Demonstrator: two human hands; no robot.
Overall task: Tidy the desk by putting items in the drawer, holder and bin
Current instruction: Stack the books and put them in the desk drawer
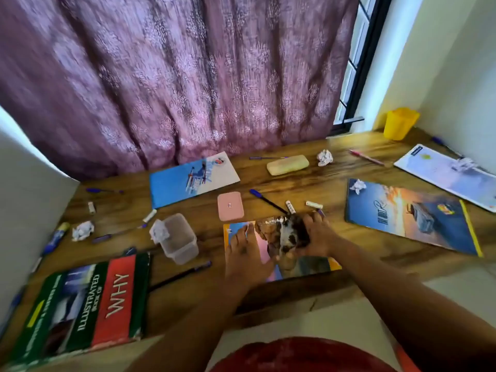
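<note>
A crumpled shiny wrapper [281, 233] lies on a colourful notebook [314, 265] at the desk's front edge. My right hand [316, 234] is closed around the wrapper's right side. My left hand [245, 251] rests flat on the notebook, fingers apart, touching the wrapper's left edge. A yellow holder [400, 123] stands at the back right corner. Several pens, such as a blue one [265, 200], and crumpled paper balls [324, 157] [82, 230] are scattered over the wooden desk [308, 183]. No drawer or bin is in view.
A clear plastic box [179, 238] with a paper ball on its rim sits left of my hands. A pink case [230, 206], a cream case [287, 164], a green and red book [83, 307], and notebooks [193, 177] [410, 216] [448, 173] lie around. A purple curtain [174, 76] hangs behind.
</note>
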